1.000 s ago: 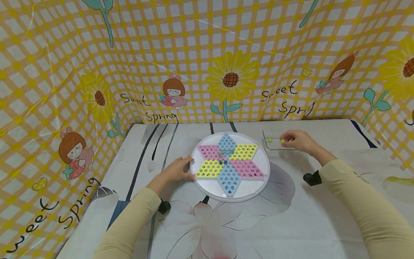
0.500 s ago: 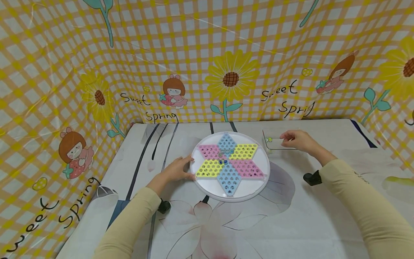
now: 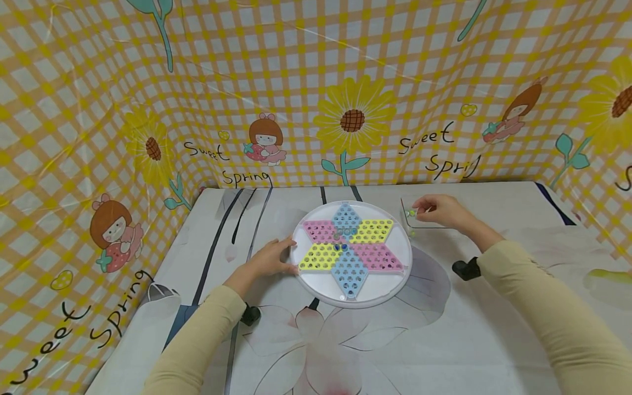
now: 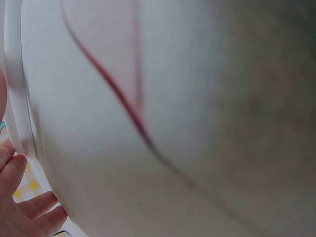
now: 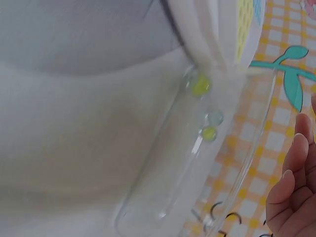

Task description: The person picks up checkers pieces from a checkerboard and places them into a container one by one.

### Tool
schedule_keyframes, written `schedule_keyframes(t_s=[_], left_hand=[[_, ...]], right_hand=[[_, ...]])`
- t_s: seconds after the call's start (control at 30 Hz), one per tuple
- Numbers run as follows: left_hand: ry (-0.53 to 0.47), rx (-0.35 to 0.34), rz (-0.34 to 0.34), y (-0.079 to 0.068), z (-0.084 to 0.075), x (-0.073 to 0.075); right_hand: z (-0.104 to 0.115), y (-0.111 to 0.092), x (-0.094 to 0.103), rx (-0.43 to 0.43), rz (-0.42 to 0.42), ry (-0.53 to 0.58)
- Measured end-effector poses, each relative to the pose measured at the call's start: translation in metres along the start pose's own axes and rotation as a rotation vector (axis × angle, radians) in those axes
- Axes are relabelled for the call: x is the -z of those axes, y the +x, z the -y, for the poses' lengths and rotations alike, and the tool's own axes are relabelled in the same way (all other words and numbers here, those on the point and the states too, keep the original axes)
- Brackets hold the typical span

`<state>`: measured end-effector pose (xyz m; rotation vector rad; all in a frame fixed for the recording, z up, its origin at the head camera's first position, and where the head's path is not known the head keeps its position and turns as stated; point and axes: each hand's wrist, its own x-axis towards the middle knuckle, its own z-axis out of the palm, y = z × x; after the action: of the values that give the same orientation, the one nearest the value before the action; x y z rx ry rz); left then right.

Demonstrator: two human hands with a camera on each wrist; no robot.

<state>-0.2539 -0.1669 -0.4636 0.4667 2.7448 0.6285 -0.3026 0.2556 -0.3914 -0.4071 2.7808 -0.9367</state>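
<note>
A round white Chinese checkers board with a pink, yellow and blue star lies mid-table. Several marbles sit near its centre. My left hand holds the board's left rim, thumb and fingertips at the edge; the left wrist view shows fingers beside the rim. My right hand is over a clear tray right of the board, fingertips close to the marbles at its left end. In the right wrist view, yellow marbles and a clear marble lie apart from its loosely curled fingers.
A tablecloth with a flower pattern covers the table. Yellow checked fabric hangs along the back and left side. Black straps or mounts show at the wrists. A blue patch lies by the left forearm.
My right hand has moved left along the tray toward the marbles at its left end. The yellow marble once at its fingertips no longer shows there. My left hand and the board stay put.
</note>
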Motion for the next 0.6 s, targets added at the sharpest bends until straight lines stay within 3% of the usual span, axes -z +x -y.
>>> schedule_keyframes(t_s=[0.23, 0.6], left_hand=[[-0.006, 0.0, 0.002, 0.0, 0.0, 0.0], [-0.002, -0.005, 0.0, 0.0, 0.0, 0.0]], right_hand=[[0.015, 0.009, -0.013, 0.068, 0.0, 0.02], [0.036, 0.025, -0.037, 0.098, 0.02, 0.06]])
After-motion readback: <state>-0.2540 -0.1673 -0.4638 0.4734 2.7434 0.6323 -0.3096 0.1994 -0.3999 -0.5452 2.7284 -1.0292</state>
